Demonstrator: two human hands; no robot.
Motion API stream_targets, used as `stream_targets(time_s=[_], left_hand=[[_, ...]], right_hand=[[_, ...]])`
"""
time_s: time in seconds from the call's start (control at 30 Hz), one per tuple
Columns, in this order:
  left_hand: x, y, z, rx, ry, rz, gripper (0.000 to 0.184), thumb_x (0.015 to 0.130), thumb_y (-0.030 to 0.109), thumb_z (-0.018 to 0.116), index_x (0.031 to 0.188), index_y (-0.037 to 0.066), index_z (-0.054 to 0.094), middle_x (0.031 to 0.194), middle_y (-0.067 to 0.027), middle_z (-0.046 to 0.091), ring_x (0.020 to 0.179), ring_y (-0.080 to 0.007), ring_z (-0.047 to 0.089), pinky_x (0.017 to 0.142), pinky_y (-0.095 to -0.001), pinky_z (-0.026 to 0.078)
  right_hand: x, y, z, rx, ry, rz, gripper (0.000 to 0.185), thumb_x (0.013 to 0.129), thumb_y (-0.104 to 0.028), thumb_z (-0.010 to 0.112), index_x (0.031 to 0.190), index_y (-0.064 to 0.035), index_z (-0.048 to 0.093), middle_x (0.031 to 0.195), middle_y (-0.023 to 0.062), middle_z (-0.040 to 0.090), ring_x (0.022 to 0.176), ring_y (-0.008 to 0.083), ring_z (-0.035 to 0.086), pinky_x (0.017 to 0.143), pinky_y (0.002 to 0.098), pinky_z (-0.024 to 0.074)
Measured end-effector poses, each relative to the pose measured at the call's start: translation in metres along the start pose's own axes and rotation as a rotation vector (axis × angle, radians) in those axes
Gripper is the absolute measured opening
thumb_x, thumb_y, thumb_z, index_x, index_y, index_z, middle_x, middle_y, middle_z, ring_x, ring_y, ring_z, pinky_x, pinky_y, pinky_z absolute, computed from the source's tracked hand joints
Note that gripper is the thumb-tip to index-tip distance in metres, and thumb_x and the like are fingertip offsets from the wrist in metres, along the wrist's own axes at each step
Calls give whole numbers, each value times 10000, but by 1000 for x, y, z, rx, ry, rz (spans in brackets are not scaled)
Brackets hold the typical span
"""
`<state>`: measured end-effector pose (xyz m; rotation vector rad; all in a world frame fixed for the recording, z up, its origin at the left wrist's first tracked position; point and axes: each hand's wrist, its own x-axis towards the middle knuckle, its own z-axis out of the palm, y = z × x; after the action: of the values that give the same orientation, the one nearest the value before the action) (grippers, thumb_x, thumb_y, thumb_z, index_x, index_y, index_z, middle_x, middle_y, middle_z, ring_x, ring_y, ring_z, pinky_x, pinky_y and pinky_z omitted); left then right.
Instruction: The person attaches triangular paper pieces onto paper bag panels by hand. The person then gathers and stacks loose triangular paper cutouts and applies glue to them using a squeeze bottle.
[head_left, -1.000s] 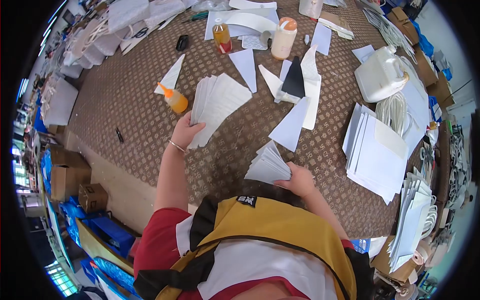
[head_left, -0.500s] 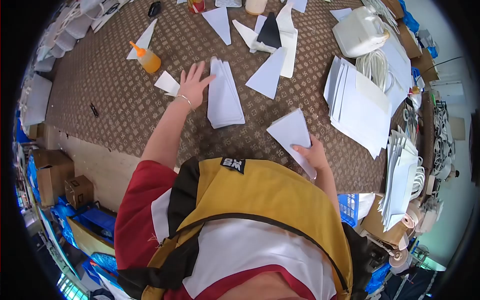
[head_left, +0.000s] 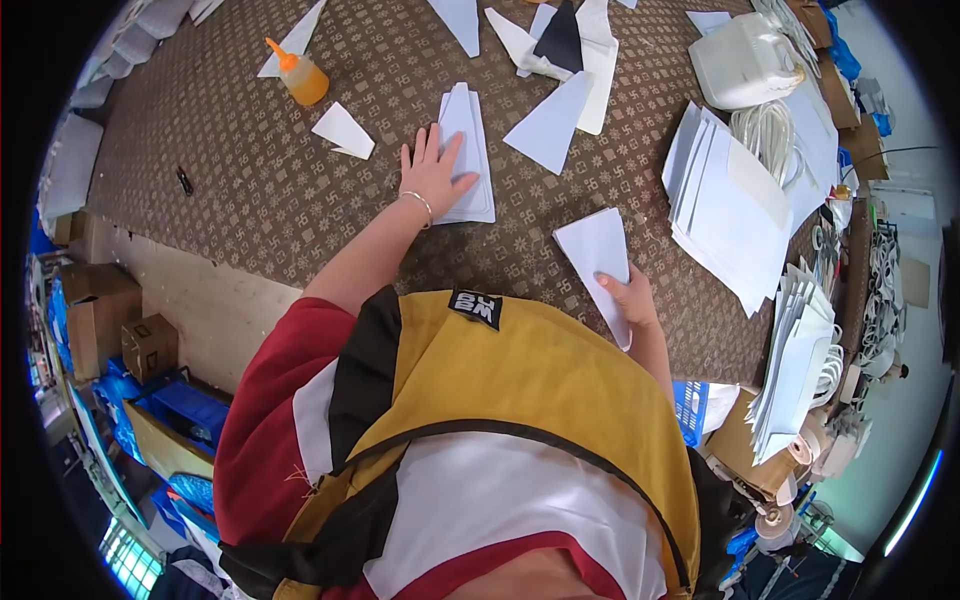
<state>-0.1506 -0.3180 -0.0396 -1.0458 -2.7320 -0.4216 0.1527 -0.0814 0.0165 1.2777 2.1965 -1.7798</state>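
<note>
My left hand [head_left: 432, 180] lies with fingers spread over the left side of a stack of white tapered sheets [head_left: 474, 160]. My right hand [head_left: 632, 300] grips another small stack of white tapered sheets [head_left: 594, 250], its thumb on top. Left of my left hand is a small folded white piece [head_left: 343, 131]. To the right of the flat stack lies a single white triangular piece [head_left: 551, 125], overlapping a longer off-white piece [head_left: 600, 88]. A black triangular piece [head_left: 562, 40] rests among white pieces beyond it.
A glue bottle with orange nozzle [head_left: 303, 82] stands on the patterned table cover [head_left: 240, 190]. To the right are a white jerrycan [head_left: 748, 62], a coil of white cord [head_left: 765, 142] and a large white sheet stack [head_left: 728, 205]. Cardboard boxes [head_left: 100, 310] stand at left.
My left hand has moved from beside the flat stack to the right, onto it. My right hand keeps its sheets, now turned slightly more upright. The view has shifted a little.
</note>
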Motion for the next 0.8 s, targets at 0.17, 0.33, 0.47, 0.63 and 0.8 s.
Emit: stream_targets(time_s=[0.17, 0.33, 0.47, 0.63, 0.8], left_hand=[[18, -21, -17, -287, -208, -129, 675, 717, 427, 690, 1241, 48, 495, 1209, -223, 530, 1134, -345, 505, 969, -400, 395], [44, -13, -46, -302, -565, -443, 710, 661, 442, 732, 1172, -5, 525, 1081, -199, 603, 1020, -312, 580, 886, -369, 458], [49, -13, -41, -300, -627, -426, 690, 645, 443, 744, 1114, -25, 551, 1058, -193, 613, 997, -314, 590, 875, -367, 463], [46, -5, -41, -363, -562, -357, 631, 646, 423, 737, 1059, -29, 582, 1046, -197, 613, 983, -324, 589, 873, -369, 460], [53, -2, -40, -449, -630, -416, 590, 660, 361, 708, 1089, -23, 577, 1088, -197, 605, 1018, -319, 581, 886, -361, 464]], right_hand=[[-2, 2, 2, 51, -6, -8, 697, 615, -424, 821, 1064, 54, 583, 944, 121, 641, 822, 174, 599, 731, 306, 478], [1, -3, 2, 77, -34, 49, 695, 626, -409, 817, 1084, 55, 577, 957, 107, 637, 831, 164, 591, 746, 299, 470], [0, -3, -1, 68, -26, 52, 689, 634, -392, 815, 1098, 56, 572, 972, 102, 634, 851, 163, 586, 767, 295, 461], [-1, -6, 2, 105, -27, 58, 692, 634, -385, 812, 1109, 55, 569, 997, 103, 629, 880, 166, 579, 792, 298, 450], [-2, -9, 2, 97, -8, 75, 697, 631, -385, 813, 1113, 54, 567, 1012, 104, 625, 895, 170, 575, 805, 302, 445]])
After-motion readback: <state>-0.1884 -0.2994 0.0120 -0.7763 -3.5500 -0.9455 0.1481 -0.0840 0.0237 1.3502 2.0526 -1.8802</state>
